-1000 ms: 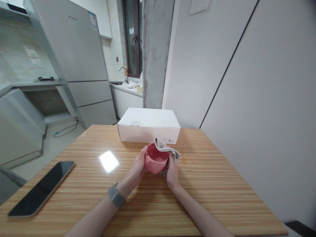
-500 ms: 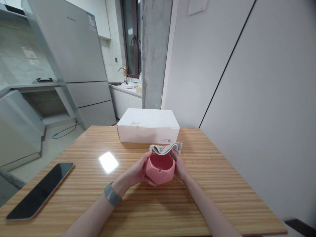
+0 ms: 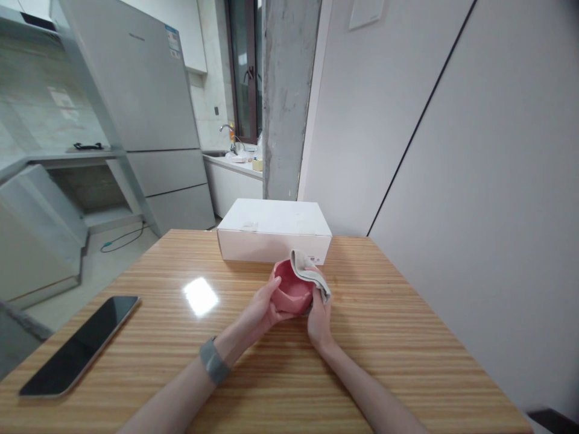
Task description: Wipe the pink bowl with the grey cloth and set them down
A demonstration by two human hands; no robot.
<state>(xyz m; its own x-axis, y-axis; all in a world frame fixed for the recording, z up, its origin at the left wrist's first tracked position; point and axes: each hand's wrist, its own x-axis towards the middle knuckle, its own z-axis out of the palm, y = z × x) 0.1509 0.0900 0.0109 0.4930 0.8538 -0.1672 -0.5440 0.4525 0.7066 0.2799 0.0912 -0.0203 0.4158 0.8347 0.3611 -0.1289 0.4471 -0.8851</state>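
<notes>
Bowl (image 3: 289, 303): pink and tilted, just in front of the white box (image 3: 274, 246), a little right of its middle; whether it touches the surface (image 3: 407, 343), we cannot tell.
Left hand (image 3: 265, 304): clamped on the bowl, thumb over the rim and fingers beneath; we judge this hold the steadying part, so we should hold firm and leave the thumb clear of the fabric.
Cloth (image 3: 302, 265): grey, folded, draped over the rim on the side toward the white box; we would smooth the fold so it follows the curve.
Right hand (image 3: 320, 322): closed on the cloth, fingers partly hidden; with 2 hands meeting here, we should press lightly, lest the bowl twist.
Phone (image 3: 81, 346): flat, well apart from the white box, nearer us and to its left; our left elbow should avoid it.
</notes>
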